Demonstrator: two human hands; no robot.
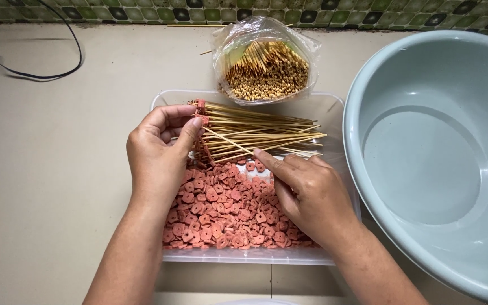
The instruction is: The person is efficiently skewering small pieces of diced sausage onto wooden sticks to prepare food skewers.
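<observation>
Pink sausage slices [221, 209] fill the near half of a clear plastic tray [244, 257]; a pile of loaded skewers [255, 133] lies across the far half. Head view only: left hand [159, 152] has fingers closed around a slice at the skewer tip, right hand [306, 192] pinches the same thin skewer [230, 141] w/ thumb & forefinger together. To do it well, I'd say keep the stick level, push through the slice's centre, fingertips off the point. Bag of bare sticks [264, 62] sits behind the tray, grey basin [425, 147] at right.
</observation>
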